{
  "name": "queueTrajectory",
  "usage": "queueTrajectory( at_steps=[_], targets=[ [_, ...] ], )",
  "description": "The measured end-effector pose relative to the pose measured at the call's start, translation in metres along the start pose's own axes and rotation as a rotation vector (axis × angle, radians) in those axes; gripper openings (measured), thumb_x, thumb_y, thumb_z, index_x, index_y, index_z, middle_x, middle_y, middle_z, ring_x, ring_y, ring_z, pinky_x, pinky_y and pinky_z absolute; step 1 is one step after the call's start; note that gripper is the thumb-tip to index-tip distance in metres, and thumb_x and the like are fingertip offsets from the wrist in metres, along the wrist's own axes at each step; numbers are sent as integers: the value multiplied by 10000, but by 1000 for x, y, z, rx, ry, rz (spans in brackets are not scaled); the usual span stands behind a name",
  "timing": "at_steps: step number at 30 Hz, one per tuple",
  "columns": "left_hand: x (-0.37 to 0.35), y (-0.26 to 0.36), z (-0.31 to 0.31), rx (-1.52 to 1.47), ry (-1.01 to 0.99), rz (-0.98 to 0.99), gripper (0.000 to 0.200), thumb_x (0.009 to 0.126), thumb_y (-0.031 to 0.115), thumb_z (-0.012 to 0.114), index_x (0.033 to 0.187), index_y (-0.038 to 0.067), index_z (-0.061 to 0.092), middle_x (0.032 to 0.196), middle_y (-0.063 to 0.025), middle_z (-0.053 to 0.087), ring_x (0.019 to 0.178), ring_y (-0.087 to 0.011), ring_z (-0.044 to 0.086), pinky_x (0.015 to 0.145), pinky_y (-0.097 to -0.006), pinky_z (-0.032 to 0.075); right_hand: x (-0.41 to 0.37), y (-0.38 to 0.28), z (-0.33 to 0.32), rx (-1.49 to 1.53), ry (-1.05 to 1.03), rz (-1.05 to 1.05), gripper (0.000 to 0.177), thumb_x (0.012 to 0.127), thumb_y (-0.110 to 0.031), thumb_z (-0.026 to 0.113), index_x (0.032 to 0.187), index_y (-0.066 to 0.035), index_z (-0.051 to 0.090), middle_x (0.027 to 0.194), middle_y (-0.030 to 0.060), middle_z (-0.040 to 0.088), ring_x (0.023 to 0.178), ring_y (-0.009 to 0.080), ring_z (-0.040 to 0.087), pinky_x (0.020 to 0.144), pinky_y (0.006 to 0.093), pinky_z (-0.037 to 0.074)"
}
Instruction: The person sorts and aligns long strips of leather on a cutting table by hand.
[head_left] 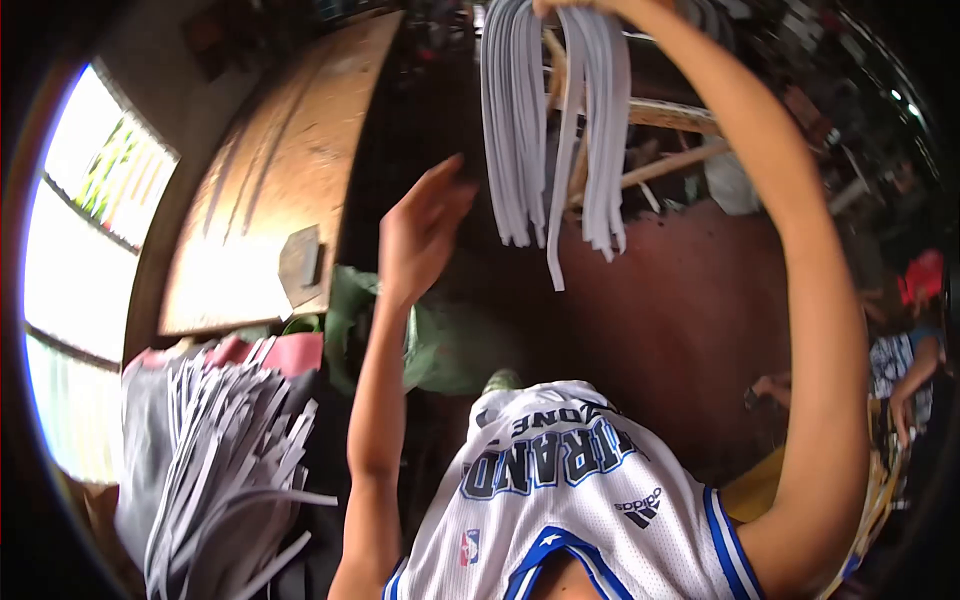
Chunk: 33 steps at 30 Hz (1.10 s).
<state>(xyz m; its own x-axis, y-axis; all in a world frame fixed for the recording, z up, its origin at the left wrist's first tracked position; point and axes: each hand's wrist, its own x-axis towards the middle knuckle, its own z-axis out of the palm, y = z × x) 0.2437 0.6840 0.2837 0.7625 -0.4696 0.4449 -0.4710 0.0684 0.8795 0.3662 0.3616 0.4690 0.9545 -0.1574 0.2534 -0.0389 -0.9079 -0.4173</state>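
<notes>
A thick bundle of long white-grey strips (600,130) hangs at the top of the head view, draped in two bunches. My right hand (575,4) grips it from above, mostly cut off by the top edge. One strip dangles lower than the others. To the left of the bundle and apart from it, my left hand (428,225) is raised with nothing in it. Its fingers are stretched out and a little blurred. At the lower left, a pile of similar loose strips (225,440) lies over dark and pink material.
A wooden table (300,130) stands on the left beside a bright window, with a dark flat block (300,262) on it. A green bag (450,345) rests on the floor below. Wooden framing (670,115) is behind the strips. Another person (905,370) is at the far right.
</notes>
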Motion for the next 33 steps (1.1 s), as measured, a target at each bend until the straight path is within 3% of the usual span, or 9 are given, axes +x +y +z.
queueTrajectory(
  at_steps=[3,4,10,13,18,22,25,27,33],
  targets=[
    [71,-53,95,-29,-178,-74,781,877,192,757,1491,-37,332,1377,-217,543,1208,-273,592,965,-355,518,-6,88,88,-124,92,36,432,531,-258,838,802,60,726,786,186,713,895,291,703,756,379,578],
    [94,-87,131,-77,-183,-92,907,830,251,806,1508,-42,279,1414,-243,499,1241,-305,565,976,-375,511,-54,71,81,-16,2,200,811,594,-190,853,1297,51,528,1172,203,644,1081,271,622,935,374,491],
    [69,-178,203,-47,-297,-119,910,740,176,809,1463,-87,323,1151,-209,613,1031,-262,609,864,-326,491,-132,132,179,483,-38,512,1124,631,-420,908,1460,57,317,1419,272,447,1330,356,436,1082,464,388],
    [61,-202,205,-32,-388,-175,832,740,196,799,1405,-91,391,1121,-204,621,1012,-266,612,873,-328,485,-154,147,193,920,-38,718,641,763,-458,815,1235,-60,642,1244,191,627,1149,318,600,962,523,481],
    [72,-252,208,67,-492,-151,871,692,326,842,1311,-123,425,1209,-308,579,1167,-412,563,994,-456,442,-168,190,228,1273,32,911,465,802,-466,767,1067,-102,652,1069,95,672,958,238,647,819,472,544],
    [86,-264,236,167,-288,-62,1071,629,408,904,1422,-62,360,1312,-285,532,1243,-412,515,1046,-479,411,-167,229,244,1374,219,927,569,792,-472,778,1196,-170,517,1099,88,586,997,244,601,818,467,540],
    [92,-280,260,201,-256,-54,900,618,313,919,1306,-47,466,1180,-273,609,1095,-391,614,914,-445,490,-179,265,269,1491,327,862,1099,751,-409,825,1538,-176,94,1259,164,490,995,288,604,785,520,538],
    [109,-286,279,203,-257,-74,675,621,231,916,1122,-48,561,949,-255,690,883,-372,703,750,-416,541,-186,279,263,1498,400,901,1071,750,-433,822,1525,-174,128,1245,198,493,975,293,610,805,474,533],
    [170,-263,336,407,-593,-59,771,657,282,855,1263,-35,499,1021,-261,691,950,-416,681,826,-445,543,-208,328,230,1614,570,970,951,797,-388,789,1505,-169,193,1162,189,539,981,271,598,845,431,506]
  ],
)
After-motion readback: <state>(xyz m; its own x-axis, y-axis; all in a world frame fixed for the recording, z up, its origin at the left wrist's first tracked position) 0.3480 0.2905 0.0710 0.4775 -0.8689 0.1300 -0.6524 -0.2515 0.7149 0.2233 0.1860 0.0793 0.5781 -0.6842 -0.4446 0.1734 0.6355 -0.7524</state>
